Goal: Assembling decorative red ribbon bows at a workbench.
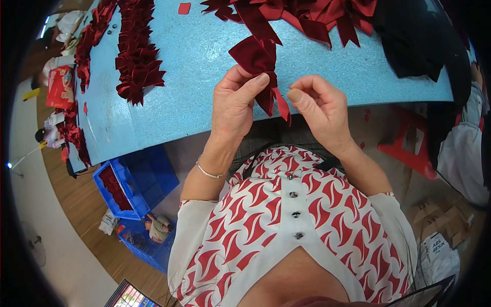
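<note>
A dark red velvet bow [254,55] is held just above the near edge of the blue table [189,66]. My left hand [234,97] grips its middle, thumb on top and fingers behind. Two ribbon tails hang below the thumb, and a narrow lighter red strip [282,105] dangles beside them. To the right of this strip, apart from it, my right hand [322,105] is curled with thumb and forefinger drawn together. Whatever may be between those fingertips is too small to make out.
Red ribbons and bows [317,20] lie heaped at the far side. Long rows of bows [137,56] stretch along the left. Black cloth [409,41] covers the right end. Blue bins [123,192] stand below left; a red stool [409,140] is below right, near another person's sleeve [463,148].
</note>
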Available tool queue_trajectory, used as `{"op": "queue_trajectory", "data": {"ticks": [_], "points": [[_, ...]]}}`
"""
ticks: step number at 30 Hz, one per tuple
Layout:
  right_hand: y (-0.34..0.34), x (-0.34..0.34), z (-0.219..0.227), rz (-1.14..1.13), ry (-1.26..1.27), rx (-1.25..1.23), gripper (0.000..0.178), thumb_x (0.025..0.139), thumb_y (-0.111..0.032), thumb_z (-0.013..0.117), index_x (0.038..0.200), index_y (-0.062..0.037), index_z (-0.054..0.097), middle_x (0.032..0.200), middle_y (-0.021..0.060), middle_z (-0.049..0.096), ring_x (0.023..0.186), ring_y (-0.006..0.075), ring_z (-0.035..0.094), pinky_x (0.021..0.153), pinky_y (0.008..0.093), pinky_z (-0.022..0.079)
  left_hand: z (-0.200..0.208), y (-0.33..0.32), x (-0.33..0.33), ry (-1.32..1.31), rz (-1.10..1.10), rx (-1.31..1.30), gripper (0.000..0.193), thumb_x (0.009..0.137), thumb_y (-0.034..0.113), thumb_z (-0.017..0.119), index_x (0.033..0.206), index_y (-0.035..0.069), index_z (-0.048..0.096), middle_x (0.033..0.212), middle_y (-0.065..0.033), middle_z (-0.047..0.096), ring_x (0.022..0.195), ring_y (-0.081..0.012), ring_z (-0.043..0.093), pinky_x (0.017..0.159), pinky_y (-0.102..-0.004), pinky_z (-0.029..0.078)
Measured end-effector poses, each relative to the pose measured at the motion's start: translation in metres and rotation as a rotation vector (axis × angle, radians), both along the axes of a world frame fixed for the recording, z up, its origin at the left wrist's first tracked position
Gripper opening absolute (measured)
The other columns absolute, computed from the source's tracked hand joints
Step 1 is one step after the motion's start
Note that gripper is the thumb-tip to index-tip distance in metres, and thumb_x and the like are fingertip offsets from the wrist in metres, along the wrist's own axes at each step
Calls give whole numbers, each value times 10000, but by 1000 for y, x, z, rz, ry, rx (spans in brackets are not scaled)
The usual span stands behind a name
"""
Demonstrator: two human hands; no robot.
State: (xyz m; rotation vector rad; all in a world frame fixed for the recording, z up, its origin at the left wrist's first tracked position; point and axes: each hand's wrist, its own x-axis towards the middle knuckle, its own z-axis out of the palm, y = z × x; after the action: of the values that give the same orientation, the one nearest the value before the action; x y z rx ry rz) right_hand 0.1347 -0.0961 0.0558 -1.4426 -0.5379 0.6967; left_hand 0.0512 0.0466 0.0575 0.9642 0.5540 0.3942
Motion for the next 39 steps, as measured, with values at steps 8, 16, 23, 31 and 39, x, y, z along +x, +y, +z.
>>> {"op": "queue_trajectory", "data": {"ticks": [8,16,23,31,39], "points": [[12,-5,-4,-80,-637,-56,124,844,-108,565,876,11,544,752,16,566,653,77,525,581,206,438,-1,-6,1,-6,32,38,145,775,21,625,914,24,584,879,-43,618,780,-98,567,716,-235,455],[8,-9,-15,14,280,147,149,889,-137,495,862,1,546,736,21,571,642,77,525,583,222,451,0,-2,0,-6,14,-230,132,804,31,584,935,40,576,906,-51,618,811,-124,576,749,-279,466],[11,-7,-14,31,474,218,180,896,-166,477,854,-8,550,703,12,549,636,69,524,594,213,450,-3,3,2,2,9,-334,144,814,44,572,958,50,572,922,-54,619,824,-140,582,770,-303,465],[11,-2,-12,71,304,74,168,880,-145,474,838,1,547,695,-14,533,674,35,499,623,180,419,-4,0,2,-45,14,-399,152,810,37,576,961,49,574,933,-52,615,849,-134,575,778,-294,460],[11,-2,-15,79,127,3,122,867,-96,481,910,12,521,748,5,536,668,39,485,640,178,413,1,-3,3,-12,13,-229,119,793,20,592,910,37,577,911,-56,616,817,-127,575,748,-273,467]]}}
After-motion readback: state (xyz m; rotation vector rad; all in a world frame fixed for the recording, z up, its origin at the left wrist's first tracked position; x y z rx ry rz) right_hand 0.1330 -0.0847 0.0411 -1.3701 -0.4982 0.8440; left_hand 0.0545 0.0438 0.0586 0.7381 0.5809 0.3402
